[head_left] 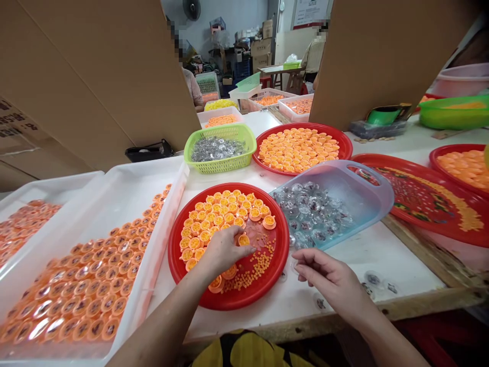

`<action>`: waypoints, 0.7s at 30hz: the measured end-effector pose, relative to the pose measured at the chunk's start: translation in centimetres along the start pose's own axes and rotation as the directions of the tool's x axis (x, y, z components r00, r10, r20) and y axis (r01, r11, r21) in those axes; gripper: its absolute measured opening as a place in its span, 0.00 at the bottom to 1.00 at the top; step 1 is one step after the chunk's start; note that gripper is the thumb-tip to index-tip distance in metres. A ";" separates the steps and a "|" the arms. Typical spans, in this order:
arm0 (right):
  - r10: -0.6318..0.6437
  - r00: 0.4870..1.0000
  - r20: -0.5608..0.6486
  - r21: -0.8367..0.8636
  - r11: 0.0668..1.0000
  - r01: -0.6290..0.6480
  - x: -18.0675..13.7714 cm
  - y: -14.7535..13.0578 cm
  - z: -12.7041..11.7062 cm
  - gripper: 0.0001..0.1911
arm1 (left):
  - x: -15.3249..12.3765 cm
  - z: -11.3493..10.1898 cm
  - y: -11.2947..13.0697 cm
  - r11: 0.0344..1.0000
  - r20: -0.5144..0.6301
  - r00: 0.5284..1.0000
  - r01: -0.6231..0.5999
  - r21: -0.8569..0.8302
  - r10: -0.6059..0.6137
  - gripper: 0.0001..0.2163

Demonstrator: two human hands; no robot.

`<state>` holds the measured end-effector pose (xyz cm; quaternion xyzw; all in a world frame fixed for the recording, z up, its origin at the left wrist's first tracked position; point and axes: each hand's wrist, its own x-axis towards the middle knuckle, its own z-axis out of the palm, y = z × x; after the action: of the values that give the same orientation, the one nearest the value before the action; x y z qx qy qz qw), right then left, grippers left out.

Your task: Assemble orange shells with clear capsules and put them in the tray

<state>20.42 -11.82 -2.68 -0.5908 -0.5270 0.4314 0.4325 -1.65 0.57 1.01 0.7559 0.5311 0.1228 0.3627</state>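
My left hand [225, 248] reaches over a round red tray [178, 278], thumb and fingers closed around a small orange cup [243, 240]. Rows of similar orange cups [208, 216] with yellow bits inside fill the tray's left and far side. Loose orange beads [252, 270] are scattered over its near right part. To the right of the tray, my right hand [328, 275] is pinched above the white table, a clear plastic cover [294, 266] at its fingertips. Several clear printed covers [372, 279] lie on the table beside that hand.
A blue translucent basket [367, 204] holds clear covers. Behind are a green basket [191, 158] and another red tray [346, 148] of orange pieces. White bins [126, 176] with finished-looking orange pieces stand left. Cardboard panels [95, 66] rise behind; a wooden edge [298, 329] borders the table.
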 end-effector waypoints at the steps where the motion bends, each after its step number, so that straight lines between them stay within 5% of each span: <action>1: 0.002 1.000 0.004 -0.001 1.000 -0.002 0.0 0.1 0.0 0.09 | 0.1 0.1 -0.3 0.998 0.016 1.000 0.009 -0.063 -0.008 0.20; 4: 0.014 1.000 0.007 0.033 0.999 -0.014 0.2 -0.2 0.1 0.10 | -0.1 0.5 -0.9 0.891 0.129 0.992 0.052 -0.451 0.007 0.23; 7: 0.015 1.000 0.017 0.150 0.989 -0.017 1.0 -1.4 0.8 0.11 | -0.8 1.3 -0.8 0.597 0.248 0.968 0.182 -0.781 0.030 0.22; 11: -0.035 0.999 0.034 0.256 0.966 0.026 3.0 -3.2 2.4 0.08 | -1.6 2.5 -0.1 0.314 0.293 0.956 0.279 -0.908 -0.003 0.17; 21: -0.212 0.977 0.031 0.002 0.977 0.212 5.5 -4.0 4.2 0.09 | -1.9 3.3 0.5 0.257 0.176 0.983 0.159 -0.953 0.044 0.15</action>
<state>15.77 -5.88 -0.22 -0.5249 -0.5940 0.3917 0.4671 -0.17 -2.59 -0.64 0.3662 0.3411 0.3437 0.7946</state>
